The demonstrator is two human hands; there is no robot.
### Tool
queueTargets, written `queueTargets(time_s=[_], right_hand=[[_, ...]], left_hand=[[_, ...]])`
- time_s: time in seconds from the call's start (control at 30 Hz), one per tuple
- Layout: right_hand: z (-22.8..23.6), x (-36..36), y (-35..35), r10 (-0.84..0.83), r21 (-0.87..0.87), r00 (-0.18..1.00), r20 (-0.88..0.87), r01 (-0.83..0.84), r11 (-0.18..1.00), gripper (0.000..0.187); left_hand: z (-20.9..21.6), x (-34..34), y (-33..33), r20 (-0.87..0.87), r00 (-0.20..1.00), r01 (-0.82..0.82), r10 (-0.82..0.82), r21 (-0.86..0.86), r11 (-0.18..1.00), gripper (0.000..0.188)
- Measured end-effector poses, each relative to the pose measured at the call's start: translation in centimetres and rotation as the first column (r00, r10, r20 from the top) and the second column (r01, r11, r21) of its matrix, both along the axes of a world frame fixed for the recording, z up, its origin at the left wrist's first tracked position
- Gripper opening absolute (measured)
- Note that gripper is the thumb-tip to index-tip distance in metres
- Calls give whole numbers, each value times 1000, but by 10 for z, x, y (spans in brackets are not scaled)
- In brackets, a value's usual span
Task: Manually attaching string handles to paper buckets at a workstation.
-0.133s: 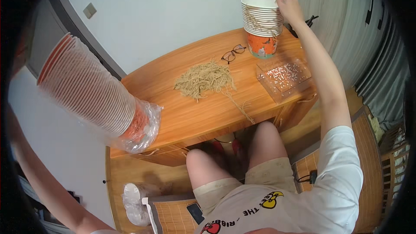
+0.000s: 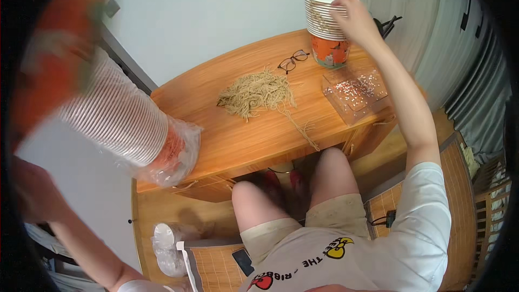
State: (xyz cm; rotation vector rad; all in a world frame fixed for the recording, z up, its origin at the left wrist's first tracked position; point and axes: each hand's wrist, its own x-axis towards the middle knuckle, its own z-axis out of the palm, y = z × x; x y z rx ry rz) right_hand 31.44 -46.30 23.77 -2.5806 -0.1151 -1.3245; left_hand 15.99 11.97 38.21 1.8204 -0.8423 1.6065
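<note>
At the far left an orange paper bucket (image 2: 59,48), smeared by motion, is raised over the top of a tall stack of nested paper buckets (image 2: 121,111). My left hand (image 2: 33,189) is at its lower end, partly cut off by the dark rim, with its fingers blurred. The tall stack leans in a clear plastic bag (image 2: 184,154). On the far right of the desk stands a shorter stack of paper buckets (image 2: 328,48), with strands of twine over its rims. My right hand (image 2: 354,19) is bent at that stack's upper rim, fingers closed; what they pinch is hidden.
A pile of tan twine (image 2: 257,94) lies mid-desk, with a loose bundle trailing toward the front edge. Beyond it are eyeglasses (image 2: 293,61). A clear tray (image 2: 357,94) with small shiny bits sits at the right. Bagged white cups (image 2: 167,249) and a phone (image 2: 243,261) are lower down.
An orange bucket has come away from the top of the tall stack, and my left hand has moved lower. My right hand has shifted left and slightly down along the short stack's rim.
</note>
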Motion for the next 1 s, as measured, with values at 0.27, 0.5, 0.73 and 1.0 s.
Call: queueTargets(time_s=[0.27, 0.5, 0.73, 1.0], right_hand=[[-103, -67, 156, 442, -251, 789, -426, -572, 781, 18], [-155, -11, 188, 399, -450, 858, -324, -510, 733, 14], [-158, 16, 199, 387, -447, 845, -368, -526, 724, 13], [-111, -29, 183, 397, -175, 824, -404, -496, 851, 13]], left_hand=[[-200, 5, -94, -451, 887, 282, -98, 362, 888, 7], [-256, 21, -105, -381, 916, 247, -128, 284, 927, 9], [-271, 25, -104, -335, 938, 200, -86, 324, 925, 15], [-280, 29, -95, -276, 960, 155, -40, 409, 899, 17]])
